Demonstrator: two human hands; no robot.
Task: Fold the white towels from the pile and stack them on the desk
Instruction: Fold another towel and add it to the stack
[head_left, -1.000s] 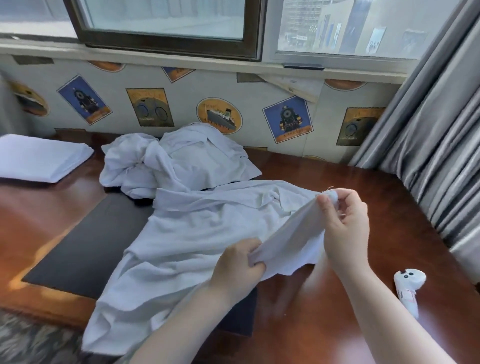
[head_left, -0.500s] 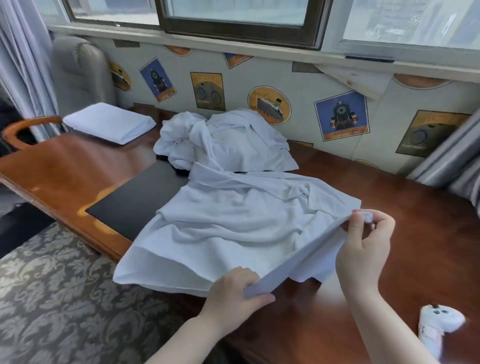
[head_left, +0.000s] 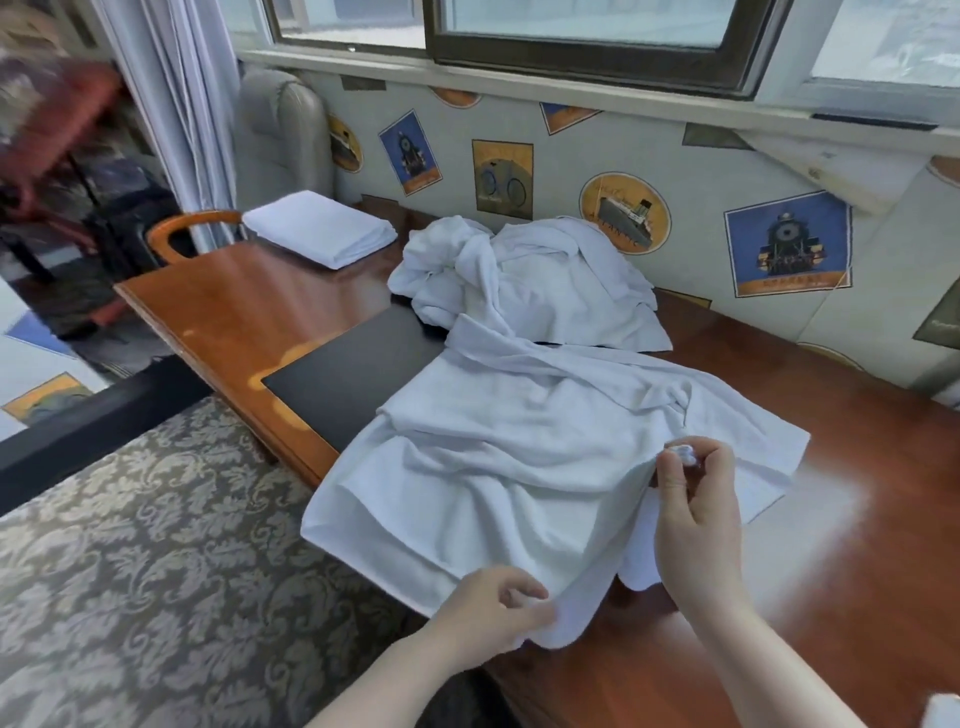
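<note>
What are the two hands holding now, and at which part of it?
Both hold the same spread white towel. The right hand pinches a corner; the left hand grips the near edge, where it hangs off the desk.

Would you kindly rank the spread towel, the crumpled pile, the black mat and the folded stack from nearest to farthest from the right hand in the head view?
From the right hand:
1. Spread towel: pinched in the hand itself, at the desk's front.
2. Crumpled pile: behind the towel, by the wall.
3. Black mat: to the left, partly under the towel; close to the pile's rank.
4. Folded stack: far left corner.
</note>
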